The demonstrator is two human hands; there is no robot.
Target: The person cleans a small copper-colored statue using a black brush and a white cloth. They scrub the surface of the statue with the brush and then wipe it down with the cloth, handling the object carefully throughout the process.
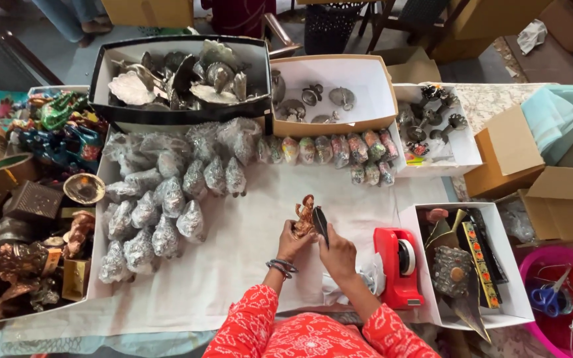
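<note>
Your left hand (291,242) pinched a small copper figurine (304,216) upright; your right hand (337,255) gripped a dark leaf-shaped piece (320,224) against it. Both sat just left of the red tape dispenser (396,265), with wrapped bundles (157,212) farther left.

red tape dispenser (398,265), blue scissors (552,298) (pink tub)

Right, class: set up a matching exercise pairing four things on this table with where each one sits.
Things:
1. small copper-coloured figurine
2. red tape dispenser
3. blue-handled scissors
4. silvery leaf-shaped dishes

Places:
A. black-walled box at the top
B. pink tub at the right
C. left hand
D. beside the right hand

Pairs: 1-C, 2-D, 3-B, 4-A
</note>
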